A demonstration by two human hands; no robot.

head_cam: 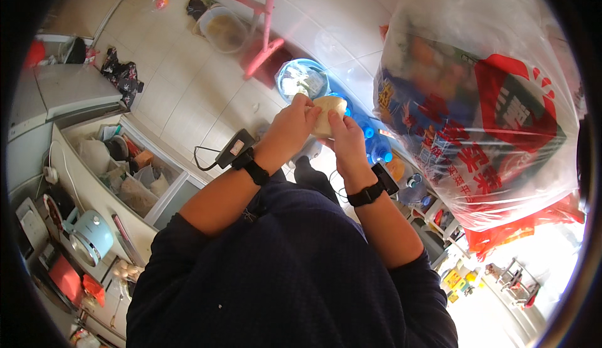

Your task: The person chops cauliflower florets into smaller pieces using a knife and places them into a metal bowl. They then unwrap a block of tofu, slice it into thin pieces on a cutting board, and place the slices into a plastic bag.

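Observation:
A pale yellowish, flattish piece (324, 118), perhaps a peeled vegetable or dough, is held between both hands; its exact kind cannot be told. My left hand (295, 121) grips its left edge with thumb and fingertips. On its right side, the thumb of my right hand (347, 141) lies on the face, fingers behind. Both wrists wear black straps with small devices. Just beyond the hands stands a light blue bin (303, 79) lined with clear plastic, holding pale scraps.
Blue-capped plastic bottles (380, 154) line the wall at right. A large printed plastic bag (475, 108) hangs at the right. A pink-handled dustpan (265, 59) and a plastic tub (223, 28) stand on the tiled floor. An open drawer (136, 174) holds bags; a light blue kettle (91, 237) stands at left.

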